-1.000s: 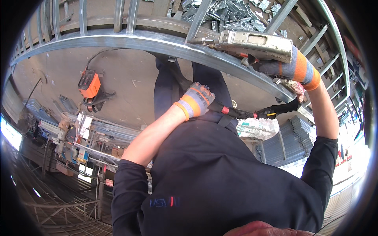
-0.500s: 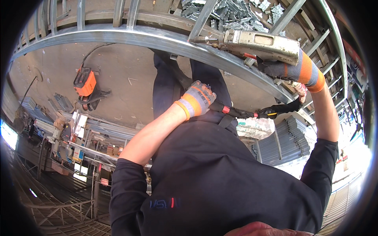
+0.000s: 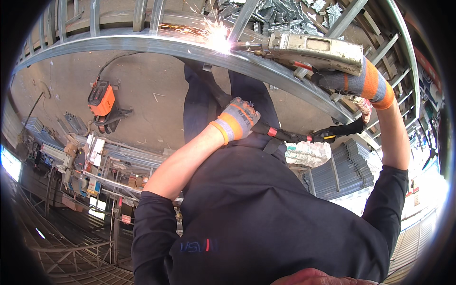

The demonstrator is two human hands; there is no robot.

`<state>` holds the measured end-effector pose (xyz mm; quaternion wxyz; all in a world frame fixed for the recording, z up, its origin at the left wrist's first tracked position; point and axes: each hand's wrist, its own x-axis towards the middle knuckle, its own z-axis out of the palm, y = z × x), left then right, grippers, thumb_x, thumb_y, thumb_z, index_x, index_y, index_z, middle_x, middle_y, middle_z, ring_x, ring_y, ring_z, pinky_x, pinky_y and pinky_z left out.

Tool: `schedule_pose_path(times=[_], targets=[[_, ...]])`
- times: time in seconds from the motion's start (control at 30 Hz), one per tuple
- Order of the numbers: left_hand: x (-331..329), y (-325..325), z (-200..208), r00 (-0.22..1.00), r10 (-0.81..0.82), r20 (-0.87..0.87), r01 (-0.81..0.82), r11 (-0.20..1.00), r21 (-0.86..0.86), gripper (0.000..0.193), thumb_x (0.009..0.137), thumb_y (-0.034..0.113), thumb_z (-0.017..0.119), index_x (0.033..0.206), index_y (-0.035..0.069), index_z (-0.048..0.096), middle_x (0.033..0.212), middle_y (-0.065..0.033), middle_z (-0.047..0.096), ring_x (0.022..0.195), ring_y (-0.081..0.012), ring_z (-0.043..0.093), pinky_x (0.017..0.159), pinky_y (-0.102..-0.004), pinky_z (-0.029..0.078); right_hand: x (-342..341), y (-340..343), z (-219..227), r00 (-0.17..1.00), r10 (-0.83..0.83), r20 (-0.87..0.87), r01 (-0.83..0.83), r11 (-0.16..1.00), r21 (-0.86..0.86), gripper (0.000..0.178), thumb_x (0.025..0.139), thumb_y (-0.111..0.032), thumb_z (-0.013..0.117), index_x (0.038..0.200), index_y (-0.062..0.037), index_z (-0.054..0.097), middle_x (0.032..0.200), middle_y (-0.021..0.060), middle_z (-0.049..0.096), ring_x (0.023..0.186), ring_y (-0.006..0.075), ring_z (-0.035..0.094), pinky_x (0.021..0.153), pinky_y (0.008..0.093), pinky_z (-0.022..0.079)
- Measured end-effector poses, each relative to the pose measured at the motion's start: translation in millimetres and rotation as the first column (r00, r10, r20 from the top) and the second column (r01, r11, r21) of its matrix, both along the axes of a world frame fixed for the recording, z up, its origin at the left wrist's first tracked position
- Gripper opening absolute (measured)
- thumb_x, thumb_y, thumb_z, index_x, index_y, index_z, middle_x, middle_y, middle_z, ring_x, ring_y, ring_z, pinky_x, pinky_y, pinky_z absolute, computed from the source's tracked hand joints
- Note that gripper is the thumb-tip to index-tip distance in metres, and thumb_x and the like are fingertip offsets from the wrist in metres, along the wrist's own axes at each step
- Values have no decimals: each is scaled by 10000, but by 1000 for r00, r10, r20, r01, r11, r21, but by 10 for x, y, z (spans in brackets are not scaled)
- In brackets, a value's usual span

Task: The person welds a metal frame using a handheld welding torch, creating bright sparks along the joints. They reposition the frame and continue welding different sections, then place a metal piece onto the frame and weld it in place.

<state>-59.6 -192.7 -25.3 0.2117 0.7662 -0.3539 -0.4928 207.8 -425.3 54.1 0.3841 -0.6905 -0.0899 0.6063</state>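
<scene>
My right hand (image 3: 358, 83), in a grey and orange work glove, grips a bulky beige welding gun (image 3: 318, 51). Its nozzle meets the corner where an upright metal bar (image 3: 244, 20) joins the long curved metal rail (image 3: 142, 43). A bright arc (image 3: 221, 43) burns there, throwing sparks to the upper left. In front of my waist, my left hand (image 3: 237, 119), gloved alike, is closed around the black sleeved cable (image 3: 294, 137) with red bands. This cable leads right, toward the gun. The left fingertips are partly hidden.
An orange and black machine (image 3: 101, 99) with a cable stands on the floor to the left. Many small metal brackets (image 3: 285, 21) lie heaped beyond the rail. Stacked metal profiles (image 3: 339, 166) and a white bag (image 3: 308, 154) are at the right. Loaded racks (image 3: 137, 164) stand left.
A bright arc and flying sparks have appeared at the gun's nozzle. The gun and my right hand have shifted very slightly; my left hand stays in place.
</scene>
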Motion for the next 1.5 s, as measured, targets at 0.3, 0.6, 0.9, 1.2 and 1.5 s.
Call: schedule_pose_path(times=[0.3,0.6,0.9,1.2,1.5], targets=[[-30,-7,-18,999,29,33,-28,999,-23,401,840,391,759,1112,105,689,1010,-109,734,1047,-288,694,976,-448,490,-40,-19,-14,996,-1,89,-4,998,57,526,813,-67,815,1323,-26,693,1008,37,772,823,72,653,753,263,565],[-42,-5,-27,999,20,27,-19,1000,-20,431,842,394,770,1148,104,681,1056,-111,732,1084,-284,683,990,-449,482,-74,-66,-67,987,-17,158,-6,989,147,532,839,-72,818,1351,-34,680,994,31,772,792,61,655,710,257,567],[7,-5,-2,1000,7,16,-6,1000,-14,442,835,385,784,1156,100,679,1062,-110,728,1094,-285,678,994,-453,482,-43,-99,-22,1000,-10,22,9,999,44,539,809,-65,844,1325,-28,692,1067,65,786,904,101,693,844,300,588],[25,-4,-2,1000,5,-1,-5,1000,-15,457,834,389,787,1165,95,676,1073,-119,725,1109,-297,671,999,-463,483,-46,-149,-70,997,46,69,-54,991,119,555,801,-87,878,1319,-19,688,1135,72,774,973,121,701,889,313,586],[193,14,-10,993,-115,-40,114,993,-4,482,860,434,774,1160,69,678,1102,-136,735,1126,-286,683,978,-428,481,-110,-245,90,993,-104,49,101,993,63,483,818,-113,783,1293,-50,717,1130,61,779,993,128,693,918,311,558]])
